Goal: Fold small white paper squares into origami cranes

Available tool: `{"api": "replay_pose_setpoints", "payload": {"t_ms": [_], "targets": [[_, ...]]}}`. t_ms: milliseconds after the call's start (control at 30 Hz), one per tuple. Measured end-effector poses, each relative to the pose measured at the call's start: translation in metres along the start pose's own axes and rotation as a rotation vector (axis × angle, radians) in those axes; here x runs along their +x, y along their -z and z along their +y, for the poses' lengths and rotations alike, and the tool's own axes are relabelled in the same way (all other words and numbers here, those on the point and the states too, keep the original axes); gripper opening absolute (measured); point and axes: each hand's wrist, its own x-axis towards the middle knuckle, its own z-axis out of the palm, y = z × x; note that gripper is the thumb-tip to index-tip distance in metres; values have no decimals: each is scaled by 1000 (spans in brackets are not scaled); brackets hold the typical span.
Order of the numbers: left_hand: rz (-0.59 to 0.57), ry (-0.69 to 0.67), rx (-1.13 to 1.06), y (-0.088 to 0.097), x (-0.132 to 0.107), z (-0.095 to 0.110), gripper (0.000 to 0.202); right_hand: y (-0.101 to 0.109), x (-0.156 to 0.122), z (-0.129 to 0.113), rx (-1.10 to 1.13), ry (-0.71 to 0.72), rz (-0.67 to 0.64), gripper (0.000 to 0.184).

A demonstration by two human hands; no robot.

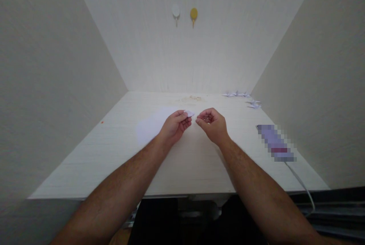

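My left hand (176,125) is closed, pinching a small folded piece of white paper (189,113) between thumb and fingers. One pointed end of the paper sticks out toward the right. Just across a narrow gap is my right hand (212,123), its fingers curled and the thumb tip close to the index fingertip. Nothing shows in it, and it appears apart from the paper. Both hands are over the middle of the white table (188,161). Beneath and left of my left hand lie flat white paper sheets (149,125).
Several small folded paper figures (236,94) line the back right edge, with more paper figures (253,104) beside the right wall. A pixelated device (275,142) with a white cable (300,182) lies at right. Two hooks, white (176,11) and yellow (194,13), are on the back wall.
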Motion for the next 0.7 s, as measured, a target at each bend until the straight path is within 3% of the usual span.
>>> {"api": "replay_pose_setpoints", "payload": {"t_ms": [233,433,700], "targets": [[-63,49,93,-7,-5,-4,25,-1,-4,-2,-184,148,46,8],[-103,23,209,-7,-6,-6,26,-1,-3,-2,-86,140,16,22],[-209,39,233,-5,-8,-4,29,0,0,-4,222,-65,-100,26]]}}
